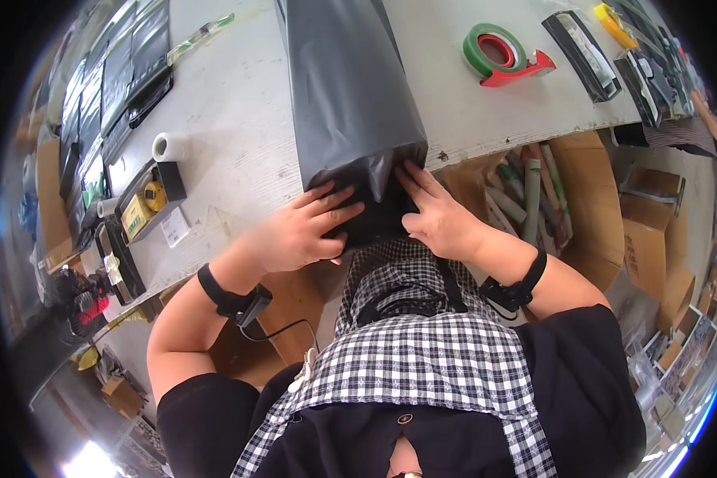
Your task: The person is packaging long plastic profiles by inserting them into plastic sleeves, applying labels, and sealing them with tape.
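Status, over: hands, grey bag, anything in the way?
Left hand, right hand: both touching near end of grey bag. That end juts past the table. Nothing seen blocking hands; tape dispenser sits apart, right of bag.

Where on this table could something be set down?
Bare table shows left of the grey bag, up to the white roll, and right of the bag, up to the tape dispenser. Crowded: the far left, with dark packets, and the far right, with black-sided items.

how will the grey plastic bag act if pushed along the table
The grey plastic bag looks floppy at its near end, likely to buckle, since it creases between the left hand and right hand. Its glossy surface suggests it may slide across the table.
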Action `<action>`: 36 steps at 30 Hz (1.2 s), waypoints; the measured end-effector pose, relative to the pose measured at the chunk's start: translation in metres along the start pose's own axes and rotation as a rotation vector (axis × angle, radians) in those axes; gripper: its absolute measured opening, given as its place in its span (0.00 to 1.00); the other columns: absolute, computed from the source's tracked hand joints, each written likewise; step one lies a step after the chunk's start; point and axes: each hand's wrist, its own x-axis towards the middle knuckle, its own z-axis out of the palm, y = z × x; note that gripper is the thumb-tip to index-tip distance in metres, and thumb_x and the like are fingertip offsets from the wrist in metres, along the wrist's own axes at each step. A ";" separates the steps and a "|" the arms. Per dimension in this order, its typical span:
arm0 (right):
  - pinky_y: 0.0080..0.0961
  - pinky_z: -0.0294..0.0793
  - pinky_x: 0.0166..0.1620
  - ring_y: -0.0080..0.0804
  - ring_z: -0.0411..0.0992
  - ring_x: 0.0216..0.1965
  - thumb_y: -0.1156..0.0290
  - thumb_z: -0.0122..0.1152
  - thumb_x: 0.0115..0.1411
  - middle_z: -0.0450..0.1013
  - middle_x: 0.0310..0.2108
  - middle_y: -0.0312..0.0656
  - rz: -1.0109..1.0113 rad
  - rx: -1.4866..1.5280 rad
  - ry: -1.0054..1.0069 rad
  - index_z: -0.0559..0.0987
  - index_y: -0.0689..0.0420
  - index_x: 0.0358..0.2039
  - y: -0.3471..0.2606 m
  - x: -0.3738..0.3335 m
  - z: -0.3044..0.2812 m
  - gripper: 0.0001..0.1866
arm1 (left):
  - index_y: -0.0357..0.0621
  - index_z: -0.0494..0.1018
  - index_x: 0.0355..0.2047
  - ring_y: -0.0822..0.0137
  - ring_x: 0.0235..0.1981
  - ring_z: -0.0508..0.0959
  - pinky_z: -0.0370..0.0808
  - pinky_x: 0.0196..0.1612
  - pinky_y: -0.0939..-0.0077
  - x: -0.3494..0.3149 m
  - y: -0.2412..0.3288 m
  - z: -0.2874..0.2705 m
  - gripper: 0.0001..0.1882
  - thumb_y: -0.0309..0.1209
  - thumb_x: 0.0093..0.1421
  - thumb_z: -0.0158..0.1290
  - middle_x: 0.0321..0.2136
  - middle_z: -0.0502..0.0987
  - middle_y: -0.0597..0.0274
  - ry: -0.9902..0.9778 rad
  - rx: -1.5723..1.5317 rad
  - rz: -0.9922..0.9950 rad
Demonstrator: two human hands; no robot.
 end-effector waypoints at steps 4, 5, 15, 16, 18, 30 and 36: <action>0.49 0.51 0.64 0.62 0.43 0.65 0.73 0.66 0.45 0.51 0.62 0.64 0.018 0.058 -0.061 0.74 0.57 0.21 0.002 -0.006 -0.013 0.07 | 0.46 0.70 0.30 0.45 0.60 0.62 0.59 0.61 0.47 0.000 0.002 -0.001 0.15 0.39 0.45 0.59 0.57 0.65 0.51 -0.011 0.029 0.000; 0.49 0.52 0.63 0.61 0.46 0.65 0.72 0.66 0.47 0.53 0.61 0.63 -0.009 0.058 -0.061 0.76 0.56 0.23 -0.001 -0.008 -0.017 0.06 | 0.47 0.70 0.31 0.46 0.59 0.63 0.59 0.61 0.47 0.000 0.005 0.000 0.16 0.39 0.45 0.59 0.57 0.66 0.51 0.005 0.005 -0.002; 0.40 0.48 0.65 0.46 0.47 0.66 0.70 0.67 0.42 0.52 0.65 0.41 -0.063 -0.310 0.084 0.70 0.38 0.50 0.034 -0.044 -0.067 0.32 | 0.47 0.66 0.29 0.52 0.57 0.67 0.60 0.59 0.46 -0.006 0.016 -0.003 0.16 0.43 0.49 0.58 0.53 0.69 0.56 0.038 -0.002 -0.031; 0.38 0.49 0.66 0.41 0.47 0.66 0.70 0.64 0.45 0.52 0.65 0.37 -0.238 -0.423 0.167 0.73 0.36 0.47 0.046 -0.034 -0.047 0.26 | 0.47 0.66 0.29 0.52 0.57 0.67 0.60 0.59 0.46 -0.005 0.016 -0.005 0.16 0.43 0.49 0.58 0.53 0.69 0.56 0.036 0.001 -0.020; 0.36 0.53 0.65 0.36 0.48 0.66 0.71 0.60 0.50 0.54 0.63 0.35 -0.409 -0.494 0.225 0.77 0.40 0.40 0.051 -0.006 -0.032 0.16 | 0.48 0.67 0.30 0.53 0.57 0.67 0.59 0.59 0.46 -0.006 0.017 -0.009 0.16 0.42 0.49 0.57 0.54 0.69 0.57 0.006 0.009 -0.020; 0.34 0.76 0.45 0.46 0.75 0.44 0.74 0.56 0.49 0.76 0.30 0.42 -0.305 -0.012 0.334 0.70 0.59 0.19 0.012 -0.012 -0.047 0.06 | 0.40 0.74 0.35 0.56 0.28 0.78 0.74 0.30 0.68 -0.015 0.072 0.003 0.13 0.38 0.60 0.51 0.28 0.77 0.57 0.514 -0.358 -0.354; 0.30 0.75 0.38 0.41 0.77 0.35 0.69 0.60 0.56 0.77 0.28 0.45 0.025 0.431 0.414 0.76 0.61 0.26 -0.003 -0.056 -0.012 0.08 | 0.39 0.71 0.30 0.58 0.19 0.72 0.68 0.24 0.71 0.003 0.109 0.033 0.10 0.33 0.64 0.46 0.19 0.70 0.57 0.849 -0.274 -0.601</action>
